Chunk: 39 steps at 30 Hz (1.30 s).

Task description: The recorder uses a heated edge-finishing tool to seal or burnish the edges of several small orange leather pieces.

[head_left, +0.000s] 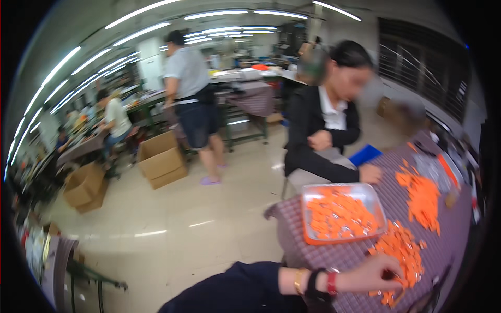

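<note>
My left hand (373, 274), with bands and a bracelet at its wrist, reaches in from the lower edge over the quilted purple tablecloth. Its fingers are curled and pinched together at the near side of a heap of small orange pieces (402, 248). A small orange piece (401, 295) shows at the fingertips, though blur hides its exact shape. Just beyond lies a clear plastic tray (308, 221) filled with more flat orange pieces (342, 211). My right hand is out of the picture.
Across the corner sits a person in a dark jacket (308, 135), one hand on the table. Further right are another orange pile (422, 201), clear plastic bags (436, 169) and a blue folder (365, 155). Cardboard boxes (162, 159) stand on the floor near a standing person (190, 78).
</note>
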Each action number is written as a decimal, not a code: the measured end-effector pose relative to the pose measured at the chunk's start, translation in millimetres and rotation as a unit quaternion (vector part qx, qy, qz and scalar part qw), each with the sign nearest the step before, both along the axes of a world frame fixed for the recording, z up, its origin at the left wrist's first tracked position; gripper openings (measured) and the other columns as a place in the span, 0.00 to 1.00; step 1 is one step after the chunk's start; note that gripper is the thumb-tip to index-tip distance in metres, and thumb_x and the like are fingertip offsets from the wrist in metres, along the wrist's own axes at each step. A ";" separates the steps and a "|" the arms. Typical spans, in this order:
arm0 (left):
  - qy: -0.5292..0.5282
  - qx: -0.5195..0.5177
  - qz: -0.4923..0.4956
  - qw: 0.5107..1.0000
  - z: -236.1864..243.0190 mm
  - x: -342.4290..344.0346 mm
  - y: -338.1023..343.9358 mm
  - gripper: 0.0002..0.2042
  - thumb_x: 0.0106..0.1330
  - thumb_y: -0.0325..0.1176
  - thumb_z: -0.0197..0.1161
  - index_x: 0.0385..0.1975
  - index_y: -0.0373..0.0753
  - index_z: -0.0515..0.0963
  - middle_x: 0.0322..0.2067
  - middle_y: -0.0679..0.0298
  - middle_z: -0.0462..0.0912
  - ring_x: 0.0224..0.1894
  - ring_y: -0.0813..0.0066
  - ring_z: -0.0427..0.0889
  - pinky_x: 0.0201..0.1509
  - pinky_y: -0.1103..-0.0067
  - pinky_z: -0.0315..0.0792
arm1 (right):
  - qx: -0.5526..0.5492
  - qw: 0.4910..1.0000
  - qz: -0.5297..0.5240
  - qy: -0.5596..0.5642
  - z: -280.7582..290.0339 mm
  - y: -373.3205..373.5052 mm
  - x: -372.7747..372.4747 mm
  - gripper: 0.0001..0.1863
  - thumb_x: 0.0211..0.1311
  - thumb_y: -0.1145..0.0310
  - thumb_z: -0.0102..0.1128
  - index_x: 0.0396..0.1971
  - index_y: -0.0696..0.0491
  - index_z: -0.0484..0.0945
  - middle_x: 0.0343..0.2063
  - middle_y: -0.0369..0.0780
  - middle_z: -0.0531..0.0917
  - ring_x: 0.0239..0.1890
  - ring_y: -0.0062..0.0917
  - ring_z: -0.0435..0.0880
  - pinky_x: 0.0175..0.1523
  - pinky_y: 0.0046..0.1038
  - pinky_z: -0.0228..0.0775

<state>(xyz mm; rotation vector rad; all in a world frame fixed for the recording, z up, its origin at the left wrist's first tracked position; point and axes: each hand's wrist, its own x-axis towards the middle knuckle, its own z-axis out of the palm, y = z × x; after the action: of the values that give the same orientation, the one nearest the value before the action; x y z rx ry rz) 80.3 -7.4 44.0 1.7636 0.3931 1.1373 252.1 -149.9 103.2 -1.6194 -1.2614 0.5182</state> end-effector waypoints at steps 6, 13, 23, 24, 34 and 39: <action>0.065 0.101 -0.015 0.993 22.6 -30.0 6.9 0.05 0.52 0.26 0.66 0.29 0.38 0.81 0.24 0.65 0.78 0.22 0.78 0.75 0.26 0.82 0.69 | -0.107 0.971 0.075 -0.200 -3.6 -22.1 54.8 0.08 0.52 0.76 0.60 0.28 0.58 0.68 0.17 0.41 0.69 0.20 0.26 0.71 0.27 0.27 0.61; 0.131 0.144 -0.028 0.980 27.3 -24.8 12.5 0.07 0.50 0.26 0.69 0.30 0.39 0.82 0.26 0.66 0.79 0.23 0.79 0.79 0.27 0.85 0.73 | -0.069 0.947 0.038 -0.311 -5.9 -32.8 57.0 0.19 0.35 0.66 0.73 0.25 0.59 0.72 0.18 0.43 0.73 0.21 0.33 0.75 0.26 0.27 0.63; 0.172 0.206 0.003 0.963 32.8 -25.1 8.0 0.10 0.47 0.26 0.69 0.31 0.42 0.83 0.26 0.67 0.78 0.28 0.75 0.78 0.31 0.82 0.72 | -0.057 0.939 0.059 -0.334 -4.7 -34.2 58.5 0.19 0.37 0.66 0.73 0.27 0.58 0.73 0.19 0.42 0.73 0.20 0.34 0.74 0.26 0.28 0.64; 0.176 0.212 0.004 0.961 33.5 -25.4 7.8 0.09 0.48 0.28 0.69 0.31 0.43 0.82 0.26 0.67 0.77 0.29 0.74 0.79 0.32 0.81 0.73 | -0.053 0.937 0.059 -0.339 -4.5 -33.7 58.2 0.18 0.37 0.66 0.73 0.26 0.58 0.73 0.19 0.42 0.73 0.20 0.34 0.74 0.26 0.28 0.64; 0.186 0.284 -0.009 0.941 35.9 -21.1 7.1 0.14 0.43 0.23 0.70 0.32 0.42 0.82 0.26 0.69 0.77 0.28 0.76 0.75 0.31 0.81 0.70 | -0.075 0.901 0.037 -0.425 3.8 -36.3 55.4 0.18 0.37 0.66 0.72 0.26 0.56 0.73 0.19 0.41 0.72 0.21 0.34 0.73 0.26 0.30 0.62; 0.179 0.292 -0.020 0.939 38.4 -15.6 5.2 0.14 0.42 0.23 0.69 0.31 0.41 0.82 0.26 0.68 0.77 0.28 0.74 0.75 0.31 0.80 0.70 | -0.060 0.887 0.016 -0.457 5.9 -40.1 55.7 0.17 0.35 0.68 0.71 0.26 0.56 0.73 0.20 0.41 0.72 0.22 0.34 0.73 0.26 0.31 0.62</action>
<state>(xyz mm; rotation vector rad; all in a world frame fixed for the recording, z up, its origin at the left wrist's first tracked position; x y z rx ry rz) 64.7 -2.2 82.4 2.5070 0.2399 0.9575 307.8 -190.1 109.2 -2.0354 -1.9582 -0.2192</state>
